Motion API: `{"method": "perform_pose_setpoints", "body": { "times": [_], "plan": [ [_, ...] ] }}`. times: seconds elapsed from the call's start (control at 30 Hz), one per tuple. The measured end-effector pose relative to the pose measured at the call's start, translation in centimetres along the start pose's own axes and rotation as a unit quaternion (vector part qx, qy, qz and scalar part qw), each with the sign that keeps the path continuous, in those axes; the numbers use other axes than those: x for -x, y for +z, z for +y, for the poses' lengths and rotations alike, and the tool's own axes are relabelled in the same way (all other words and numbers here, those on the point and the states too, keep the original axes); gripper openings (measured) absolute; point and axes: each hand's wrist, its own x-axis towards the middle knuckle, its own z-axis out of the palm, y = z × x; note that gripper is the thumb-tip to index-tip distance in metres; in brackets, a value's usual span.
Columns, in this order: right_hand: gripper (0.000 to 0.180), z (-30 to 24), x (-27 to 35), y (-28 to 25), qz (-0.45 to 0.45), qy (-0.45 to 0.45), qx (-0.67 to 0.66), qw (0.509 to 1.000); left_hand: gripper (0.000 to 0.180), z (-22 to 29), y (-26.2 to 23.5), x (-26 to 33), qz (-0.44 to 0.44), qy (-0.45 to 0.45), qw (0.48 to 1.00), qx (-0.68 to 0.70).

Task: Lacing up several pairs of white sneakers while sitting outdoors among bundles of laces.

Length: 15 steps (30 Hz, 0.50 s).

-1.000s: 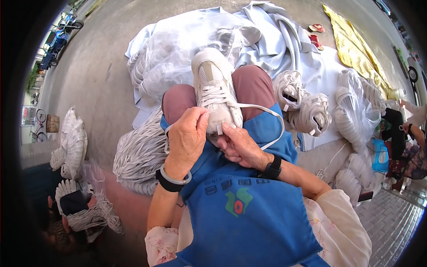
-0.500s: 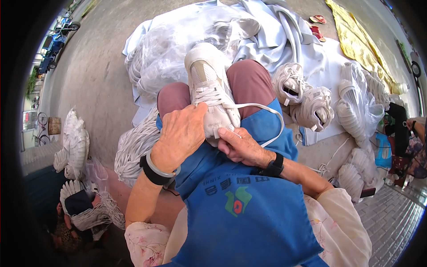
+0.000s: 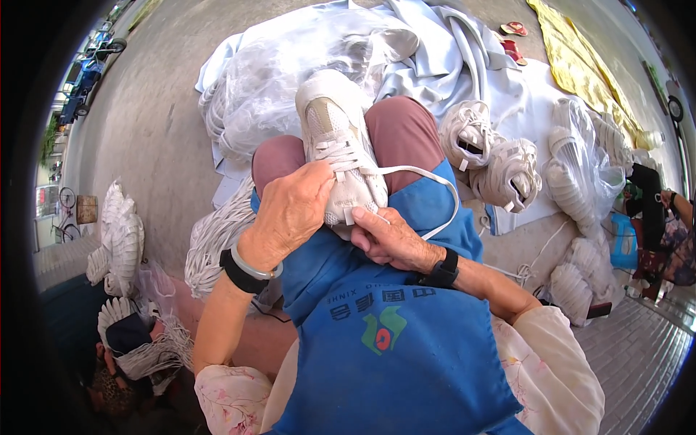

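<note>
A cream-and-white sneaker [image 3: 346, 188] rests between my knees, its toe pointing away from me and its heel toward my apron. My left hand [image 3: 293, 203] is closed in a pinch at the left eyelet edge, where a short white lace tip shows beside the fingertips. Crossed rows of white shoelace [image 3: 337, 152] fill the lower eyelets. One long loose end runs from the right side and curves over my right knee. The thumb of my right hand [image 3: 395, 235] presses the tongue by its small pull tab, with the fingers curled below.
Two laced sneakers [image 3: 507, 174] stand on a pale sheet [image 3: 533, 109] to the right. Beyond my knees lies a clear plastic bag [image 3: 254, 101] of white items. Bundled white laces [image 3: 217, 239] hang at my left. A blue stool [image 3: 623, 239] and another person's arm [image 3: 678, 206] are far right.
My left fingers have shifted slightly at the eyelet edge, and a white lace tip now shows beside them. My right hand stays on the tongue. The whole view has shifted a little.
</note>
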Motion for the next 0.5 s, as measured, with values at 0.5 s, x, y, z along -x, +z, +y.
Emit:
{"method": "perform_pose_setpoints", "body": {
  "times": [0.5],
  "plan": [
    [0.054, -0.4, 0.0, 0.5, 0.024, 0.010, 0.002, 1.000, 0.008, 0.9, 1.3, 0.5, 0.233, 0.026, 0.971, -0.050]
  ]
}}
